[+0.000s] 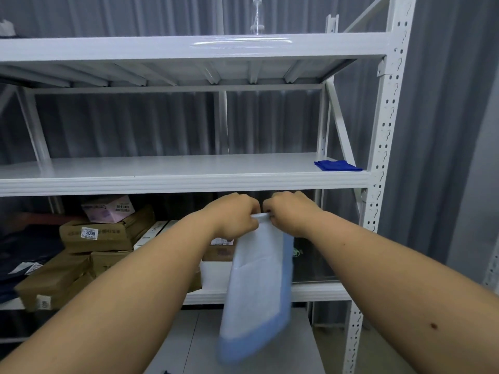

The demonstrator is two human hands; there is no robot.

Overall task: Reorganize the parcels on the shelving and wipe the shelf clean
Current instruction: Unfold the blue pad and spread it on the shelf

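Holding a light blue cloth by its top edge, both hands meet in front of the white shelving.

On the lower shelf, toward its left end, brown cardboard parcels are stacked with a pink parcel on top; one label reads 3008. Just right of them the left hand and right hand, nearly touching, each pinch the cloth's bunched upper edge with fingers pressed together, and the cloth hangs down past the lower shelf's front edge, blurred. The middle shelf is bare except for a folded dark blue cloth at its front right corner. A clear spray bottle stands on the top shelf.
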